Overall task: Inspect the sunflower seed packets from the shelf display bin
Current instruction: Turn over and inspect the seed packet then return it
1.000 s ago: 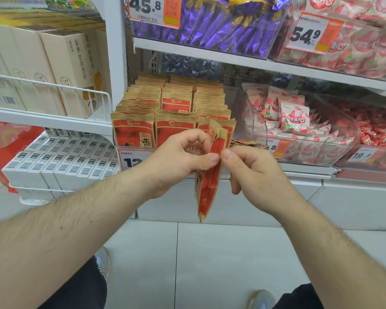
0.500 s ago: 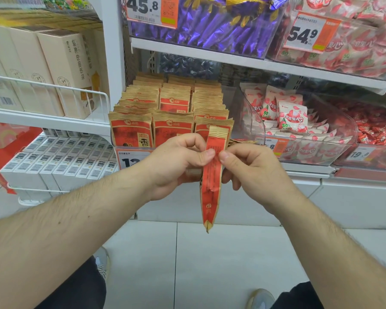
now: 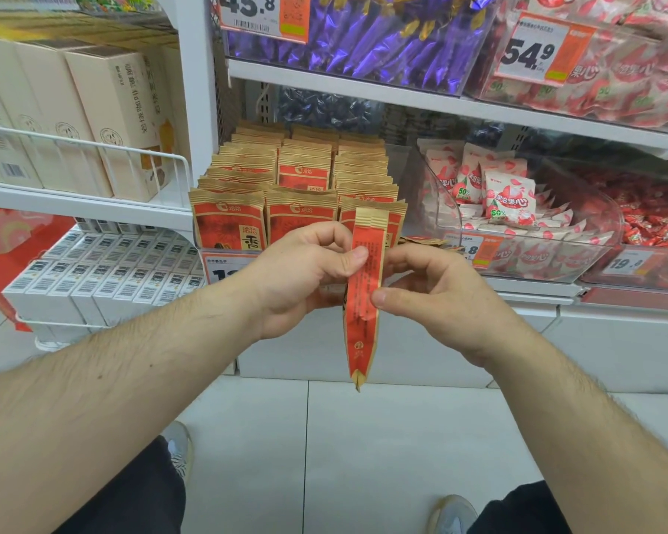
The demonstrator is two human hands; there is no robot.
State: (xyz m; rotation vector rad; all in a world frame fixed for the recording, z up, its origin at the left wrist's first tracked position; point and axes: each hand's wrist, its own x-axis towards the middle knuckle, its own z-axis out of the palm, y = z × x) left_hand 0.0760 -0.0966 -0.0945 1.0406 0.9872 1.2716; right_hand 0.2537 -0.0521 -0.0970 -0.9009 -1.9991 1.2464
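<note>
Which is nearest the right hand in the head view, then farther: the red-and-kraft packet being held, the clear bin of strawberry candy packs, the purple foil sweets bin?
1. Red-and-kraft packet, in the right hand's grip, centre.
2. Clear bin of strawberry candy packs, up and right.
3. Purple foil sweets bin, top shelf.

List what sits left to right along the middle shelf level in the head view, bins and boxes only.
cream boxes → sunflower seed packets in their display bin → clear bin of strawberry-print white packets → bin of small red wrapped candies
</note>
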